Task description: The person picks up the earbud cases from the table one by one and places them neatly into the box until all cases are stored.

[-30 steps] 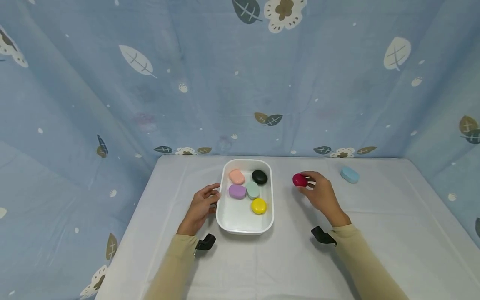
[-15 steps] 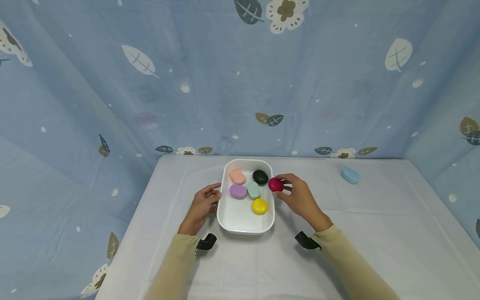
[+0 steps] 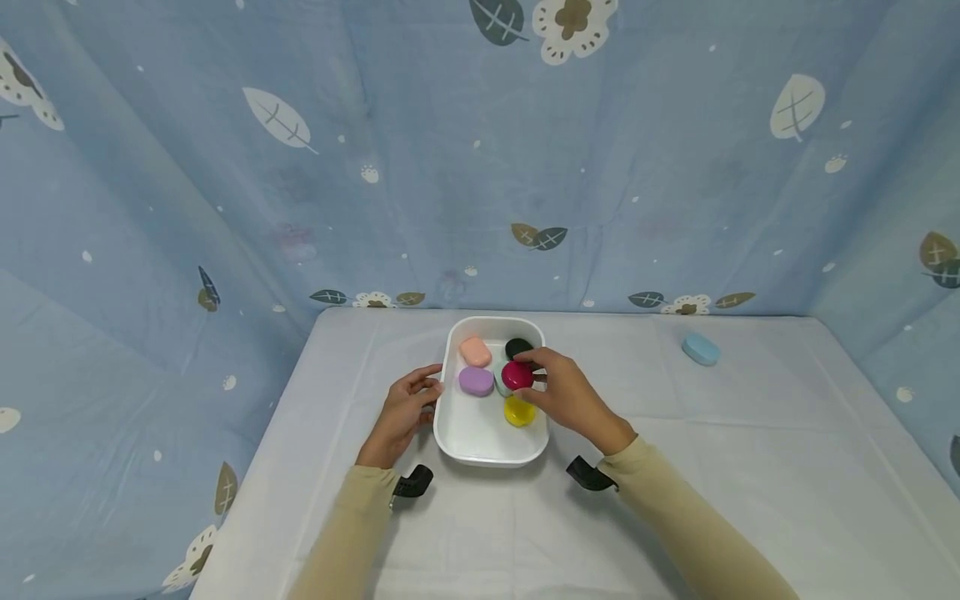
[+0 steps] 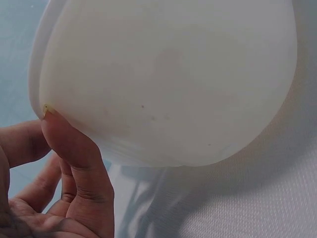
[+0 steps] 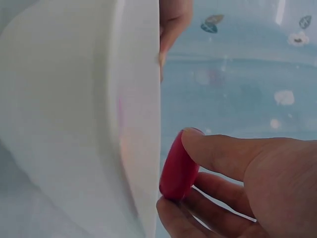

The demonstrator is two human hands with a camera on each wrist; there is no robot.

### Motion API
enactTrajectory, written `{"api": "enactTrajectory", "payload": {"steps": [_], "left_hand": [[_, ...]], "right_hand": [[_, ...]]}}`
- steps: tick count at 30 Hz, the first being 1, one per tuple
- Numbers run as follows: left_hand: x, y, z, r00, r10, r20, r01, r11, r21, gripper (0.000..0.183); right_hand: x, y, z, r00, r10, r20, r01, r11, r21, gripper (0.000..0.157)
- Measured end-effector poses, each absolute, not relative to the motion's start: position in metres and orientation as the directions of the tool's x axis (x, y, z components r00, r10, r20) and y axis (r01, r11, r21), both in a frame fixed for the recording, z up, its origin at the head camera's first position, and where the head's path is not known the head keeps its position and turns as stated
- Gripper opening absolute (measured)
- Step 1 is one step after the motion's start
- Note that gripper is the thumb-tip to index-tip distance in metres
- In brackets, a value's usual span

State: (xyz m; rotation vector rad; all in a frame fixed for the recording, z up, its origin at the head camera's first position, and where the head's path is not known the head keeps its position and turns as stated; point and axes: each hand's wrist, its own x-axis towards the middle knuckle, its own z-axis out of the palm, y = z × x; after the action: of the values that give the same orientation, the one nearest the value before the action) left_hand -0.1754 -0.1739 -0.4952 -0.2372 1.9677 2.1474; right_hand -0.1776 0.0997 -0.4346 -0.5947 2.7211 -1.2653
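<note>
In the head view, my right hand (image 3: 566, 392) holds a round red soap (image 3: 517, 375) between thumb and fingers over a white tray (image 3: 480, 442). The right wrist view shows the red soap (image 5: 178, 168) on edge, pinched beyond the tray's rim. Inside the tray are a peach soap (image 3: 475, 351), a purple soap (image 3: 476, 381), a yellow soap (image 3: 520, 412), a partly covered black soap (image 3: 516, 347) and a mostly hidden mint soap (image 3: 500, 385). My left hand (image 3: 401, 417) touches the tray's left wall from outside; its thumb (image 4: 74, 139) rests just below the rim.
A light blue soap (image 3: 701, 349) lies on the white-covered table (image 3: 675, 500), right of the tray. A blue patterned curtain (image 3: 420, 167) hangs behind the table's far edge and along its sides. Each wrist carries a black camera mount (image 3: 590, 474).
My right hand has carried the red soap leftward from the table's right side, past the tray's rim, to above the mint soap. My left hand and the tray have stayed in place.
</note>
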Motion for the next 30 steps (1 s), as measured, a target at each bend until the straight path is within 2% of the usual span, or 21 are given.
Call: {"api": "enactTrajectory", "payload": {"steps": [8,19,30], "left_hand": [[-0.176,-0.173,-0.495,-0.964,0.048,-0.262,-0.265,-0.073,0.961,0.042],[-0.176,-0.173,-0.495,-0.960,0.032,-0.279,-0.280,-0.079,0.957,0.041],[-0.176,-0.172,-0.494,-0.955,0.029,-0.294,-0.295,-0.065,0.953,0.041]], "right_hand": [[-0.177,0.082,-0.432,-0.897,-0.440,0.049,-0.331,0.593,-0.734,0.051],[-0.180,0.061,-0.430,-0.833,-0.546,0.088,-0.449,0.575,-0.683,0.050],[-0.189,0.047,-0.429,-0.826,-0.564,0.012,-0.432,0.619,-0.656,0.042]]}}
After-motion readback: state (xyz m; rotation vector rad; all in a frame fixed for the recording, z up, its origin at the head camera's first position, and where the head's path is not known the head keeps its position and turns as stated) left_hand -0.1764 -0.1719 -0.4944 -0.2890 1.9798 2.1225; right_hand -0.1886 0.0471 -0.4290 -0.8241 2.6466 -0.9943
